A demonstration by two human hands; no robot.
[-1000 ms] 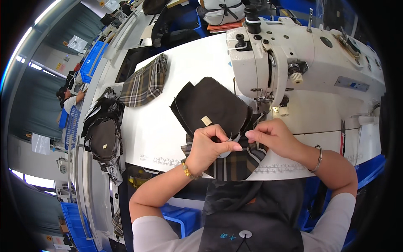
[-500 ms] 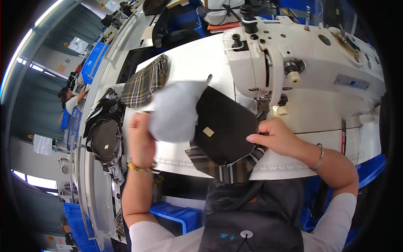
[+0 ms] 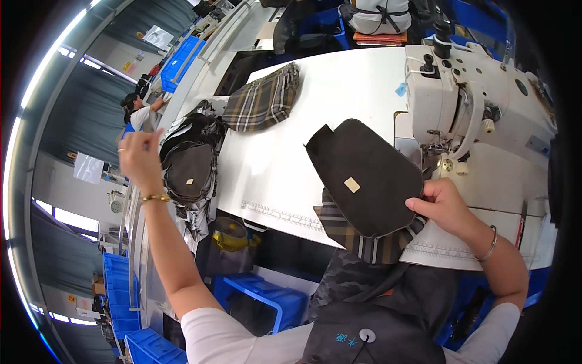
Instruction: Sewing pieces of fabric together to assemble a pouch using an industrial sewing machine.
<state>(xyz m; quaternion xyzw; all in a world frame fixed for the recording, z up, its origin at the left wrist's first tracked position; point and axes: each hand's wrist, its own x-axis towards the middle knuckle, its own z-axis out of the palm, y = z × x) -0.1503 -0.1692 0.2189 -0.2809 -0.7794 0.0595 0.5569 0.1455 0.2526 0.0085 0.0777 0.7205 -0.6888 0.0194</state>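
A black rounded fabric panel (image 3: 370,176) with a small pale label lies at the table's front edge, beside the sewing machine's needle area. Brown plaid fabric (image 3: 348,227) shows from under its lower side. Thumb on top, my right hand (image 3: 445,206) pinches the panel's right edge. Out to the left and raised, my left hand (image 3: 140,159) has nothing visible in it; its fingers are loosely bent and partly apart. Closest to it is a pile of black pieces (image 3: 191,170) with a similar pale label.
At right stands a white sewing machine (image 3: 442,91). A folded plaid piece (image 3: 264,100) rests on the white table (image 3: 345,85) at the back left. Blue bins (image 3: 267,297) sit below the table. Farther left, another person (image 3: 142,112) is at a workstation.
My left hand has swung out left and up, and the pale grey sheet it held is no longer in view. The right hand keeps its grip on the panel. The whole view has shifted.
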